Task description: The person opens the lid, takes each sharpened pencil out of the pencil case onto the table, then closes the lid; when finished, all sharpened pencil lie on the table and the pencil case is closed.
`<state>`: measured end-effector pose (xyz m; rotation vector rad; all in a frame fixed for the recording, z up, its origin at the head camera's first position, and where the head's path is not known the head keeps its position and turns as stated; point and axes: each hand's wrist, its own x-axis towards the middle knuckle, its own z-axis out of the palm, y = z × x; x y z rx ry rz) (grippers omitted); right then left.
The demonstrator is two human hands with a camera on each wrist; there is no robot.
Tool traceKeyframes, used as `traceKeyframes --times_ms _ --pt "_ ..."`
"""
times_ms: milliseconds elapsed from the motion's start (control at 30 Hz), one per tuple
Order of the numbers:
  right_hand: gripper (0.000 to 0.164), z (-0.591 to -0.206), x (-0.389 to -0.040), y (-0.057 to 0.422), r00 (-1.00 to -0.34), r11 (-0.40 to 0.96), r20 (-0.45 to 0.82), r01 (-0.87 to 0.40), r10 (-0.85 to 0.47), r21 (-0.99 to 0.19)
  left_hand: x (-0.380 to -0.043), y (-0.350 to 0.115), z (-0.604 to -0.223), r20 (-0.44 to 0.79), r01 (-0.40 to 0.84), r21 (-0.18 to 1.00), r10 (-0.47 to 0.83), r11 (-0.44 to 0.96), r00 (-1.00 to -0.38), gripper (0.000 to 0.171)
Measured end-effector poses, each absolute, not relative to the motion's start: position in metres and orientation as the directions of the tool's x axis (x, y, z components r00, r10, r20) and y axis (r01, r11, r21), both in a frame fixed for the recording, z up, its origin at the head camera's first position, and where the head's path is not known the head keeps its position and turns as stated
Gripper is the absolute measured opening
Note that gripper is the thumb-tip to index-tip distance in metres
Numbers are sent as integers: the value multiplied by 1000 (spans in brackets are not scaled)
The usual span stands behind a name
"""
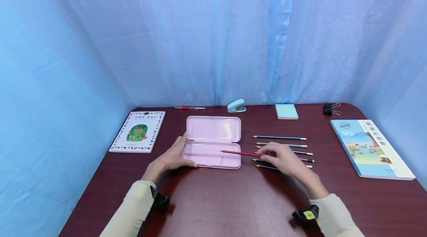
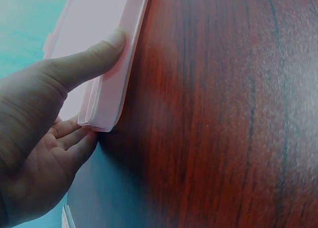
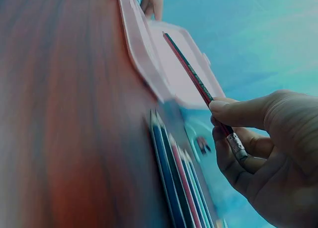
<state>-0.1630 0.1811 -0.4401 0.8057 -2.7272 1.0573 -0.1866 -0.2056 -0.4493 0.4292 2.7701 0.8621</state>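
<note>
A pink pencil case lies with its lid folded back, its tray divided into compartments. My left hand holds the case's left end, thumb along the front wall and fingers round the side. Between thumb and fingers, my right hand pinches a red-and-black pencil near its silver end. The pencil's sharpened tip points left and overlaps the tray in the head view. Several dark and coloured pencils lie in a row right of the case, some partly hidden beneath the right hand.
A white picture book lies on the left, a thicker blue-and-white book on the right. Along the back edge are a red pen, a mint stapler, a pale notepad and black binder clips. Curtains surround the table.
</note>
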Motion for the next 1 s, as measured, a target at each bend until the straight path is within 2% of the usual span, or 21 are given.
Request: traceKeyframes --times_ms 467,733,1000 --pt "19 -454 -104 261 -909 724 243 -417 -339 -550 -186 -206 -450 -123 195 578 320 793 -939 124" --pt "21 -459 -89 277 -939 791 215 -342 -268 -507 -185 -206 -449 -133 191 577 322 794 -938 124" --pt "24 -467 -87 281 -927 778 267 -368 -264 -510 -186 -205 -448 -154 171 573 310 801 -938 123"
